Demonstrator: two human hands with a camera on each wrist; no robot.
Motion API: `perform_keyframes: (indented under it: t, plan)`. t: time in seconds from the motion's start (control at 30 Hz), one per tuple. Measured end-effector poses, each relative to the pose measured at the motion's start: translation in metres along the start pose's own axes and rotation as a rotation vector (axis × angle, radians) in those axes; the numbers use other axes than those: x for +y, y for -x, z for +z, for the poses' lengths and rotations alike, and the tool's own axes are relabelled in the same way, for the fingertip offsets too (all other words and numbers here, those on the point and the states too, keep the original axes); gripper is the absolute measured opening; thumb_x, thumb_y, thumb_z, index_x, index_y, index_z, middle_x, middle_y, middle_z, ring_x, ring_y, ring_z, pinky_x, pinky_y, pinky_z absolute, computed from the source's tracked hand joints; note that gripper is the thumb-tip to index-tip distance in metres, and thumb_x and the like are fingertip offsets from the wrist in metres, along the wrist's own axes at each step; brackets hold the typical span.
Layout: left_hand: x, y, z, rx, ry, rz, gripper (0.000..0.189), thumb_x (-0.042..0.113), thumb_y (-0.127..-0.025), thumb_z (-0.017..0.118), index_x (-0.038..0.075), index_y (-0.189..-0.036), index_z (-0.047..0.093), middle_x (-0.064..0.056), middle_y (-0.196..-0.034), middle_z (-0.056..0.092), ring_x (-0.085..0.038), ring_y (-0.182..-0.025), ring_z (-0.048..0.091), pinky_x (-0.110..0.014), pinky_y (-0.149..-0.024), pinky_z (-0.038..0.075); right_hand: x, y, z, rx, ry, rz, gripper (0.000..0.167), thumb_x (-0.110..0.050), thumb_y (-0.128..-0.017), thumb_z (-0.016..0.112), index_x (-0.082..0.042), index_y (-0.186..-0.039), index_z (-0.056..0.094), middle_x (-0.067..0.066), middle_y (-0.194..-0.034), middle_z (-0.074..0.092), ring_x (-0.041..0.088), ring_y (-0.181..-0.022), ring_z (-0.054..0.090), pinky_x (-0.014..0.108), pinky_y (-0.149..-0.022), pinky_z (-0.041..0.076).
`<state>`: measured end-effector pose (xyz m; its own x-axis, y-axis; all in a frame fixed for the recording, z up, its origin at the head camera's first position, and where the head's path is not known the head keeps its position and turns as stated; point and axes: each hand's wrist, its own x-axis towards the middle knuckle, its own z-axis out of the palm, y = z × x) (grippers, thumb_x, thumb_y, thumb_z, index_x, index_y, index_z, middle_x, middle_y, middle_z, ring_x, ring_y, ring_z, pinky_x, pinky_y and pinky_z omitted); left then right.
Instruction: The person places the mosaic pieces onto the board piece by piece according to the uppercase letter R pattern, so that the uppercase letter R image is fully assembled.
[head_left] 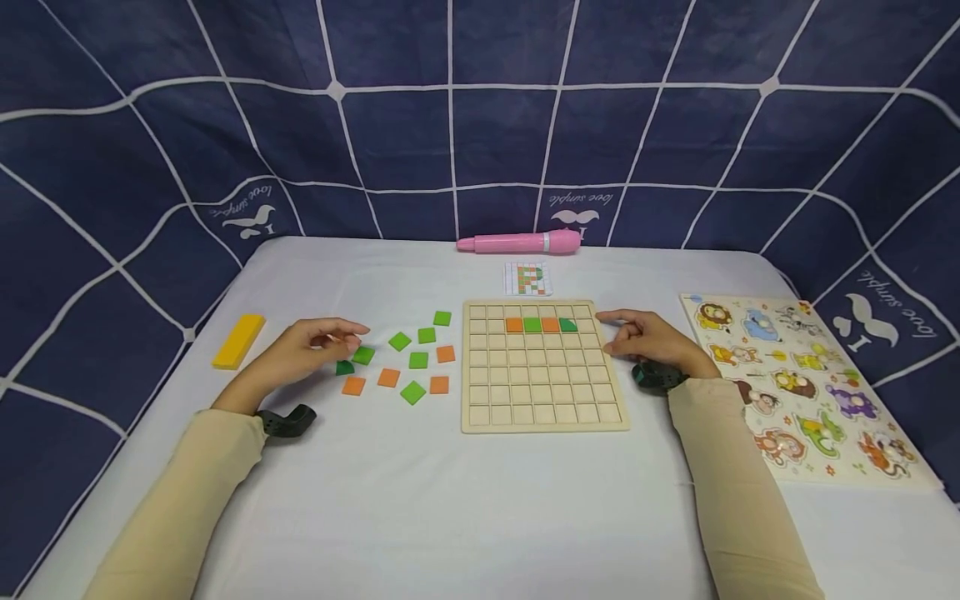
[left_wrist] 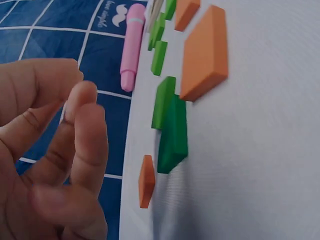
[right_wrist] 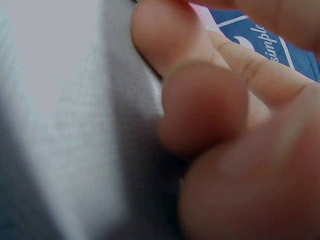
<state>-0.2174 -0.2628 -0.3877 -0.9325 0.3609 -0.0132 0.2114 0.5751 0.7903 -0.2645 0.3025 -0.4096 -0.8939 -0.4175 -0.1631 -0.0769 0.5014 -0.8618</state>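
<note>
My left hand (head_left: 303, 346) hovers over the left of the scattered tiles with its fingers loosely bent. Nothing shows between those fingers in the left wrist view. Under its fingertips lie a light green square tile (head_left: 363, 356) and a dark green tile (left_wrist: 174, 135). Orange (head_left: 388, 377) and green (head_left: 413, 392) squares spread toward the wooden grid board (head_left: 546, 423). In its upper part, a row runs orange, green, orange (head_left: 550, 325), then a dark green piece with a rounded corner (head_left: 568, 326). My right hand (head_left: 652, 337) rests at the board's right edge, fingers loosely bent and holding nothing visible.
Behind the board lies a small pattern card (head_left: 528, 279), with a pink pen-like stick (head_left: 517, 243) at the table's far edge. A yellow block (head_left: 238, 342) sits far left. An animal puzzle board (head_left: 813, 392) lies beyond my right forearm. Dark blue cloth hangs around the table.
</note>
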Motion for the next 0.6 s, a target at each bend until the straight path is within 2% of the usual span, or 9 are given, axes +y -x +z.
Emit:
perform_keyframes:
  t: [0.2, 0.43, 0.6]
  plan:
    - [-0.006, 0.0, 0.004, 0.028, -0.091, -0.031, 0.035, 0.013, -0.104, 0.073, 0.001, -0.137, 0.072, -0.015, -0.119, 0.075, -0.022, -0.101, 0.058, -0.022, -0.084, 0.047, -0.001, 0.001, 0.001, -0.002, -0.013, 0.0, 0.069, 0.001, -0.096, 0.076, 0.014, -0.155, 0.044, 0.001, -0.08, 0.065, 0.008, -0.064, 0.05, 0.023, -0.059, 0.042]
    - [-0.011, -0.003, 0.009, 0.045, -0.161, -0.119, 0.038, 0.017, -0.1, 0.077, 0.005, -0.136, 0.073, -0.015, -0.121, 0.073, -0.024, -0.092, 0.053, -0.034, -0.08, 0.043, -0.001, 0.001, 0.001, -0.004, -0.012, -0.003, 0.068, 0.001, -0.096, 0.076, 0.014, -0.155, 0.044, 0.0, -0.08, 0.065, 0.008, -0.064, 0.05, 0.023, -0.059, 0.042]
    - [-0.013, -0.004, 0.012, 0.054, -0.199, -0.155, 0.04, 0.018, -0.097, 0.081, 0.004, -0.134, 0.074, -0.014, -0.118, 0.071, -0.025, -0.09, 0.052, -0.037, -0.08, 0.041, -0.001, 0.001, 0.0, -0.005, -0.014, -0.005, 0.068, 0.002, -0.096, 0.076, 0.015, -0.155, 0.045, 0.0, -0.079, 0.065, 0.008, -0.064, 0.05, 0.023, -0.058, 0.042]
